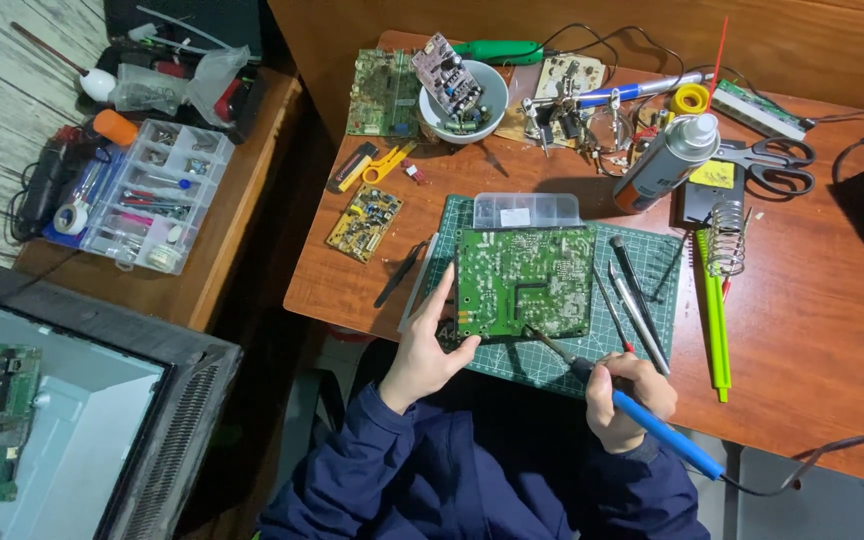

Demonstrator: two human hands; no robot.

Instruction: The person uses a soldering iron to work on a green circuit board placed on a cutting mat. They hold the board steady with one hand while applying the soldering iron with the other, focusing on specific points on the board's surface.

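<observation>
Dark blue sleeves fill the bottom of the view, leading up to two bare hands at the near edge of a wooden counter (812,330). Right hand (627,400) is closed around a blue-handled soldering iron (642,412), held like a pen; its thin tip slants up and left from the fingers and meets the lower right part of a green circuit board (524,281). Left hand (427,350) is partly open, fingers spread and resting against the board's lower left edge, thumb alongside, steadying it rather than gripping anything.

The board lies solder side up on a green cutting mat (652,340), directly beyond both hands. Just beyond the right hand, on the mat, lie tweezers (637,300) and thin probes. A clear plastic box (526,210) sits at the board's far edge. Farther beyond the right hand stand a spray can (667,160), scissors (777,165) and a coiled iron stand (725,240). Beyond the left hand lie a small yellow board (364,222) and a white bowl (464,100) holding another board.

The work looks under way: the iron is on the board, but no solder wire is seen in either hand, and which joints are finished is too small to tell.
</observation>
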